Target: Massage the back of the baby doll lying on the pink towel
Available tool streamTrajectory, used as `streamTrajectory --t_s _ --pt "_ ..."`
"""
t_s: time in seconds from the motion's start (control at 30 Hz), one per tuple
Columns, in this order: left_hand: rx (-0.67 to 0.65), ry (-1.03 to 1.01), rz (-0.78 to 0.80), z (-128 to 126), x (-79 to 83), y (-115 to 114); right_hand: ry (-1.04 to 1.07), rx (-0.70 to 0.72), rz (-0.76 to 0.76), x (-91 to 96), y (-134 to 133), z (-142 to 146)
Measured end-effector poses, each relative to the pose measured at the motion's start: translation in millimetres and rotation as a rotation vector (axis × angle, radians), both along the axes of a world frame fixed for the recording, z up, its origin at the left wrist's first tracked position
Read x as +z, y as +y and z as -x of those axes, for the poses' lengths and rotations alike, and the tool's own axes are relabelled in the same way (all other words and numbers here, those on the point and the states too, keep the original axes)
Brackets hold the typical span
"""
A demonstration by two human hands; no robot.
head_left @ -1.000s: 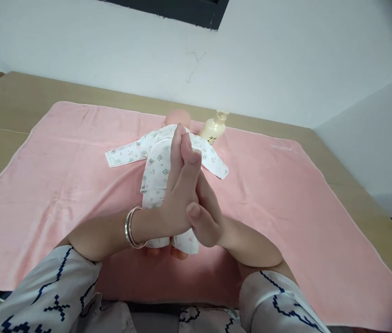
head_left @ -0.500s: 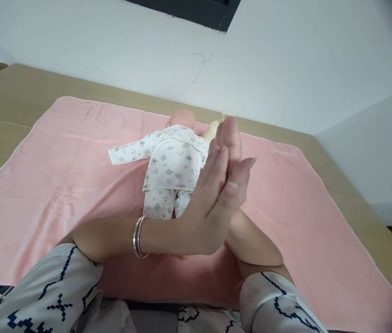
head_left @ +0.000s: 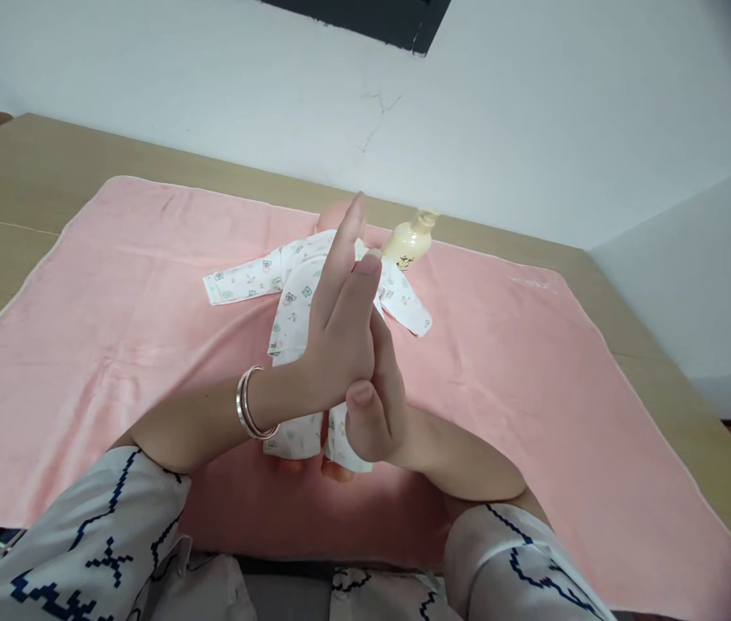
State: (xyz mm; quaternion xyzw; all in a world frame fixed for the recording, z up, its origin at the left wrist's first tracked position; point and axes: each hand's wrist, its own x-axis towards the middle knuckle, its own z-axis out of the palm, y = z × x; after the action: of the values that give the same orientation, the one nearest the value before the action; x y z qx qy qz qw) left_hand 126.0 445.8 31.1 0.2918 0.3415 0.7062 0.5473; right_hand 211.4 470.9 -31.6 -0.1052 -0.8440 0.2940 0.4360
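My left hand (head_left: pixel 336 332), with silver bangles on its wrist, is pressed palm to palm against my right hand (head_left: pixel 382 410). The fingers of the left are stretched upward; the right sits lower, partly covered by it. Nothing shows between the palms. Below and beyond them a baby doll in a white patterned top (head_left: pixel 291 302) and matching trousers (head_left: pixel 294 435) lies on a pink blanket (head_left: pixel 501 388). Its arms are spread, and my hands hide part of its head and body.
A pale yellow bottle (head_left: pixel 409 241) is by the doll's head on the right. Under the blanket is a wooden table (head_left: pixel 3 190), and a white wall (head_left: pixel 501 112) rises behind it. The blanket has folds at the left.
My joined hands have shifted left and stand more upright. The left palm has slid up along the right one. The bottle and the doll's right-side sleeve have come into fuller view.
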Motion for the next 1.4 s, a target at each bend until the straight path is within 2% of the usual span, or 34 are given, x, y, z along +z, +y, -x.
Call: streamTrajectory --t_s 0.07,0.13,0.2,0.3,0.4,0.47,0.53,0.63,0.7,0.8,0.9,0.97,1.07,1.13,1.17,1.23,1.33,1.4 --pt "0.106 0.235 -0.156 0.0 -4.9 -1.1 -0.070 -0.075 0.003 11.6 2.3 -0.4" --pt "0.156 0.409 -0.235 0.3 -11.2 2.1 -0.136 -0.159 0.047 23.2 6.8 -0.7" --pt "0.169 0.431 -0.231 0.6 -17.9 9.3 -0.182 -0.221 0.116 31.6 16.3 -0.1" --pt "0.130 0.328 -0.190 2.2 -24.3 22.6 -0.234 -0.283 0.153 33.2 40.6 3.5" --pt "0.020 0.310 -0.173 9.2 -27.6 36.5 -0.242 -0.315 0.133 19.6 69.9 9.9" --pt "0.025 0.365 -0.173 19.4 -34.5 50.5 -0.233 -0.320 0.123 3.5 87.2 16.0" --pt "0.157 0.518 -0.191 33.9 -49.8 71.0 -0.260 -0.308 0.088 -15.2 100.4 23.6" --pt "0.472 0.868 -0.145 58.1 -85.7 107.7 -0.392 -0.264 -0.066 -39.9 113.0 35.2" --pt "0.503 0.924 -0.025 70.3 -110.2 127.4 -0.482 -0.251 -0.164 -50.1 120.1 39.5" --pt "0.458 0.862 0.044 78.0 -135.4 141.6 -0.537 -0.265 -0.180 -56.6 136.8 36.9" --pt "0.494 0.884 -0.002 77.1 -145.7 143.3 -0.502 -0.326 -0.104 -59.5 158.2 27.5" --pt "0.511 0.915 -0.010 75.7 -148.3 143.0 -0.483 -0.421 -0.046 -60.8 164.7 23.3" --pt "0.517 0.970 -0.012 74.9 -151.0 143.7 -0.537 -0.666 -0.019 -59.0 151.3 26.0" --pt "0.531 1.004 -0.019 75.2 -152.7 144.5 -0.611 -0.759 -0.078 -54.9 133.7 32.0" --pt "0.541 1.016 -0.023 75.5 -153.4 144.8 -0.645 -0.744 -0.124 -52.6 126.5 34.8" --pt "0.559 1.031 -0.026 75.9 -154.5 145.3 -0.693 -0.624 -0.196 -49.0 121.7 37.5" --pt "0.565 1.039 -0.025 75.9 -155.4 145.6 -0.688 -0.427 -0.186 -48.8 140.5 31.8" --pt "0.562 1.038 -0.026 75.3 -155.8 145.4 -0.646 -0.397 -0.115 -51.8 158.6 24.4"
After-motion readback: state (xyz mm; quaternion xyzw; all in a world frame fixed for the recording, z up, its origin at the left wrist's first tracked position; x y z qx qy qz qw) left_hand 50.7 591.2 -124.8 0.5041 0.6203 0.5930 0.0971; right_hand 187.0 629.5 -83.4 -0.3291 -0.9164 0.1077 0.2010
